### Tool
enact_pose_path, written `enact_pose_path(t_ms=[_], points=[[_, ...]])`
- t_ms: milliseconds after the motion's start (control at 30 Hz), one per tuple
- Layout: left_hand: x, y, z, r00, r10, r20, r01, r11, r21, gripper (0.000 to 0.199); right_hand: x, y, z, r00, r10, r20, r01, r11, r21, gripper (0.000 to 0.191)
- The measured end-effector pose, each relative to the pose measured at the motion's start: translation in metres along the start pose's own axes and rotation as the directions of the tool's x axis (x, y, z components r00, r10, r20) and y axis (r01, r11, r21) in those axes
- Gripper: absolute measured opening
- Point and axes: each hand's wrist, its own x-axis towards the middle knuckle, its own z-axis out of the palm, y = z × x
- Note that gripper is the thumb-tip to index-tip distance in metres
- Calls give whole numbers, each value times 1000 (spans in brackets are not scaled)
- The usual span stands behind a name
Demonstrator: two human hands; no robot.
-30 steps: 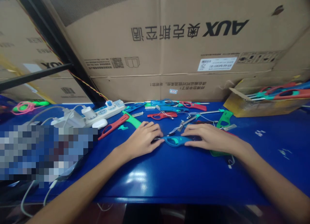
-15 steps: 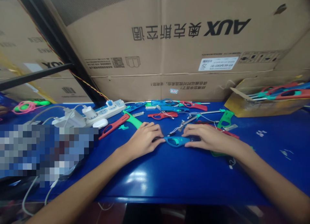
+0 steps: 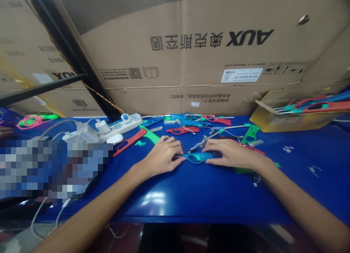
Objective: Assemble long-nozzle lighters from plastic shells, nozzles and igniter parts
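Observation:
A blue long-nosed lighter point(image 3: 201, 158) lies crosswise low over the blue table between my hands, its finger loop and a green trigger showing. My left hand point(image 3: 165, 154) pinches its dark left end between thumb and fingers. Around its right end are the fingers of my right hand point(image 3: 228, 154), and a dark part shows there under the palm. Just beyond the lighter lies a metal tube piece with dark and white wires point(image 3: 197, 145). A green handle shell point(image 3: 150, 135) sits behind my left hand, and a red handle shell point(image 3: 130, 141) is left of it.
Several blue and red lighter parts point(image 3: 188, 118) lie along the back by the cardboard wall point(image 3: 197, 63). An open carton point(image 3: 269, 123) of lighters stands at right. On the left are a white power strip point(image 3: 120, 127) with plugs and a blurred-out device point(image 3: 54, 169).
My right hand has shifted slightly left along the lighter, its fingers covering more of the right end. My left hand keeps its pinch. The camera view has moved a little.

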Motion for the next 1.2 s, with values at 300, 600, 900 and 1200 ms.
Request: enact_pose_path(t_ms=[300,600,900,1200], points=[[0,-13,-8,993,-1,-117,9,997,71,21,-1,-7,4,995,18,-98,-57,908,-415,39],[-3,1,-12,990,70,-118,-45,979,201,31,7,-9,15,972,-119,-202,-3,856,-517,20],[1,5,3,977,124,-173,-57,936,348,22,11,-12,28,956,-181,-231,22,830,-558,20],[0,5,3,968,142,-207,-60,931,359,26,11,-12,27,950,-202,-237,43,838,-543,20]])
